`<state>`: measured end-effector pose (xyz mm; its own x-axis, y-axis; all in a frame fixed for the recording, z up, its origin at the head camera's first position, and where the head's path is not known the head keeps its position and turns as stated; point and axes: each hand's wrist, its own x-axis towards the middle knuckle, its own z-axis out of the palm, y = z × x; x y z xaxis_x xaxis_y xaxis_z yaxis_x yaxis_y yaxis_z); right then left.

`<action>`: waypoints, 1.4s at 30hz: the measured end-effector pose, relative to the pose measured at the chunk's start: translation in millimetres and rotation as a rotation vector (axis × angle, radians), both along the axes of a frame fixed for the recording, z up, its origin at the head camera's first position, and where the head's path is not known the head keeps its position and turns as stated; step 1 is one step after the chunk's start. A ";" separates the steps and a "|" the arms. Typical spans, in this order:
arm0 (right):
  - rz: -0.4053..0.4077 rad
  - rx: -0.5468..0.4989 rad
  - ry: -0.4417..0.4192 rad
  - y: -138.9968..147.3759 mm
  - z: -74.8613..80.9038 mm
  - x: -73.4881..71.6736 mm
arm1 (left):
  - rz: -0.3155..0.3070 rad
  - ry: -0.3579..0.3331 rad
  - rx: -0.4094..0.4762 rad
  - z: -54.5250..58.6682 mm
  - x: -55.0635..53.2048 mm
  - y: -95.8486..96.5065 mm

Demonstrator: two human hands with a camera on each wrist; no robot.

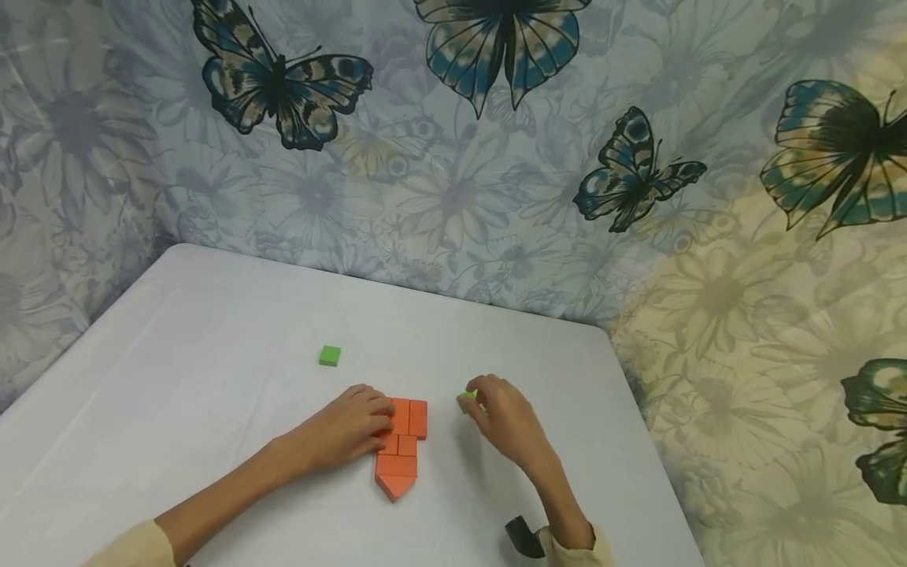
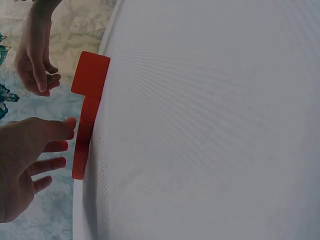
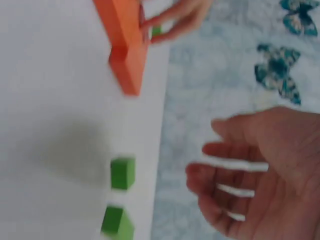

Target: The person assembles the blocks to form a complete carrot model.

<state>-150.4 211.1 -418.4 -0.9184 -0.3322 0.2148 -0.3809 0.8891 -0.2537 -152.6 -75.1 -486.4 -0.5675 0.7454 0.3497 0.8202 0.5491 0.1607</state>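
Flat on the white table, orange blocks (image 1: pixel 401 446) stand edge to edge in one figure, with a triangular block (image 1: pixel 394 487) pointing toward the person. My left hand (image 1: pixel 357 429) rests its fingertips at the figure's left side and hides part of it; its fingers look spread in the left wrist view. To the right of the figure, my right hand (image 1: pixel 505 419) hovers over the table, a green block (image 1: pixel 466 400) showing by its thumb and forefinger. In the blurred right wrist view, its loosely bent fingers hold nothing, and two green blocks (image 3: pixel 122 172) lie on the table.
Another green block (image 1: pixel 329 356) lies farther back, left of the orange figure. A black object (image 1: pixel 524 537) sits beside the right sleeve. Behind the white table (image 1: pixel 212 315) hangs a cloth (image 1: pixel 453 197) printed with butterflies and flowers.
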 end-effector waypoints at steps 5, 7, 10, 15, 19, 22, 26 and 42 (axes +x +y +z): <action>-0.120 0.109 0.023 21.1 -16.7 -10.0 | -0.029 0.016 -0.023 0.1 5.9 -3.4; -0.134 0.181 -0.021 27.4 -23.7 -8.0 | -0.067 0.007 -0.026 0.5 7.9 -4.9; -0.145 0.234 -0.095 35.5 -29.1 -2.2 | -0.096 -0.048 -0.029 1.4 10.7 -6.1; -0.193 0.184 -0.132 45.8 -23.7 -2.8 | -0.072 -0.139 -0.031 5.6 13.5 -6.4; -0.256 0.147 -0.182 52.0 -24.2 -8.8 | -0.071 -0.156 -0.018 5.1 14.1 -6.4; -0.283 0.116 -0.228 53.8 -24.8 -11.6 | -0.066 -0.163 -0.020 3.4 14.2 -6.9; -0.260 0.081 -0.188 49.3 -17.8 -15.4 | -0.042 -0.197 -0.037 3.5 13.4 -7.1; 0.136 0.007 -0.157 -19.5 8.4 -52.7 | -0.028 -0.242 -0.057 7.0 12.0 -4.1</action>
